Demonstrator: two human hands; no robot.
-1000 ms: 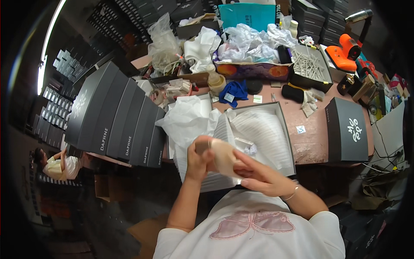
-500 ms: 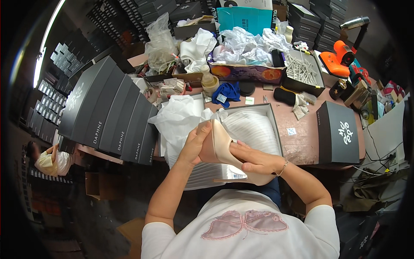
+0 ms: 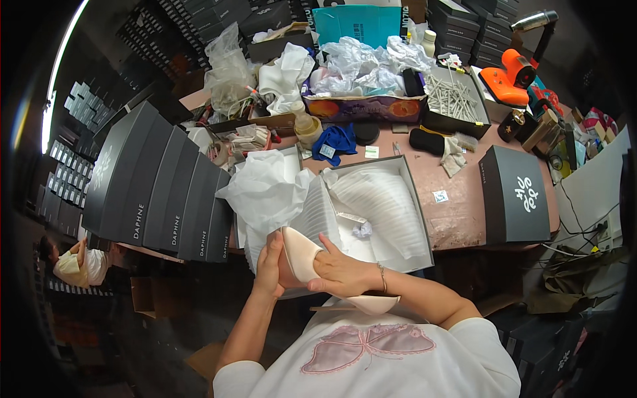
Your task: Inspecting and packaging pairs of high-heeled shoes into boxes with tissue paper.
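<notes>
A beige pointed high-heeled shoe [image 3: 300, 253] is held in front of my body, toe up and heel end toward my right forearm. My left hand [image 3: 268, 270] is closed around its toe part from the left. The fingertips of my right hand [image 3: 346, 270] reach into the shoe's opening, hidden inside, while the thumb presses along its side. Just beyond my hands lies an open shoe box [image 3: 413, 192], holding white ribbed foam wrap [image 3: 385, 199] and a small crumpled paper. White tissue paper [image 3: 267, 189] spills over its left side.
Grey shoe boxes [image 3: 142, 189] stand in a row on the left, and a grey box lid [image 3: 516, 199] stands at right. Behind are a blue cloth [image 3: 335, 142], a black brush [image 3: 426, 141], a carton of crumpled paper [image 3: 365, 107] and a box of white sticks [image 3: 454, 99].
Both hands have brought the shoe lower and nearer my body, slightly left. More of the foam wrap and the box's inside now shows.
</notes>
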